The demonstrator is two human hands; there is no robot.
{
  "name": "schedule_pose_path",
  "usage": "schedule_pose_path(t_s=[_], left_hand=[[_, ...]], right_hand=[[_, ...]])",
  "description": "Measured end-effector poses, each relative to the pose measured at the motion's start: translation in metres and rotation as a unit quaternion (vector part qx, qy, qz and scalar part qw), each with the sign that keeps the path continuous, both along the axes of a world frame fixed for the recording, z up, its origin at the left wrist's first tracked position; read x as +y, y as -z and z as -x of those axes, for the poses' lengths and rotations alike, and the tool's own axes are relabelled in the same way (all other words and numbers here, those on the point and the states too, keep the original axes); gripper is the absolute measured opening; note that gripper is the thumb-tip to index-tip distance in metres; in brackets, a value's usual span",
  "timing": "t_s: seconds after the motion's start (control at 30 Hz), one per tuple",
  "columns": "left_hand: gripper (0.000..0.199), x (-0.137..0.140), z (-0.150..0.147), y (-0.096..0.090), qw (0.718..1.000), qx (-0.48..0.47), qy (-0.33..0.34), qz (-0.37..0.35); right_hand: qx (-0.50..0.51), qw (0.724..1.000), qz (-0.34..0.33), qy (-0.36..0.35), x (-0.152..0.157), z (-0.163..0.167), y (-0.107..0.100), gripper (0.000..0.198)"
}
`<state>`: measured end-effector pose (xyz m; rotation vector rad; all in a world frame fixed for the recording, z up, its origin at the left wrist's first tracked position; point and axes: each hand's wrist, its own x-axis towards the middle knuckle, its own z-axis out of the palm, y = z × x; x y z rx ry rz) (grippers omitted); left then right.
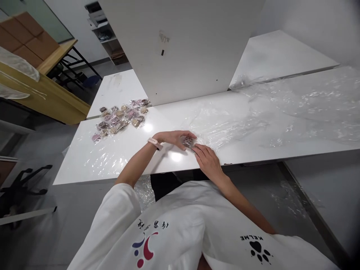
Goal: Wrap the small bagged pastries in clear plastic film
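A small dark brown piece in clear plastic film [188, 141], perhaps a wrapped sweet, sits between my hands just above the white table. Around its left side curl the thumb and fingers of my left hand [177, 139], which has a pale band on the wrist. My right hand [208, 160] is closed from the right, its fingertips at the near edge of the piece and its film. What the right thumb does is hidden under the fingers. Loose clear film [225, 133] spreads over the table just beyond my right hand.
Several small wrapped pieces [120, 118], pink, tan and brown, lie in a cluster at the left of the white table [165, 116]. A tall white panel [185, 48] stands behind it. More plastic film [303, 108] covers the right side. Brown boxes [30, 39] stand far left.
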<state>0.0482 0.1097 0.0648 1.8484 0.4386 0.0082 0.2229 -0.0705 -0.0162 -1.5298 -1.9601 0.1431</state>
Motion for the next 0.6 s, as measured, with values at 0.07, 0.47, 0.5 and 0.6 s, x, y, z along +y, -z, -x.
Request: schedule_pose_path(t_s=[0.07, 0.47, 0.5, 0.6], left_hand=[[0.063, -0.014, 0.012, 0.006, 0.998, -0.024, -0.012, -0.063], [0.013, -0.039, -0.021, 0.027, 0.943, 0.108, -0.302, -0.087], [0.013, -0.038, -0.026, 0.026, 0.933, 0.131, -0.312, -0.125], [0.020, -0.041, -0.030, 0.024, 0.890, 0.150, -0.313, -0.295]], right_hand=[[0.027, 0.999, -0.003, -0.018, -0.009, -0.012, -0.003, 0.040], [0.114, 0.977, 0.068, 0.167, 0.027, -0.058, 0.003, 0.039], [0.092, 0.975, 0.079, 0.186, 0.036, -0.059, 0.001, 0.038], [0.023, 0.976, 0.047, 0.211, 0.046, -0.062, -0.005, 0.033]])
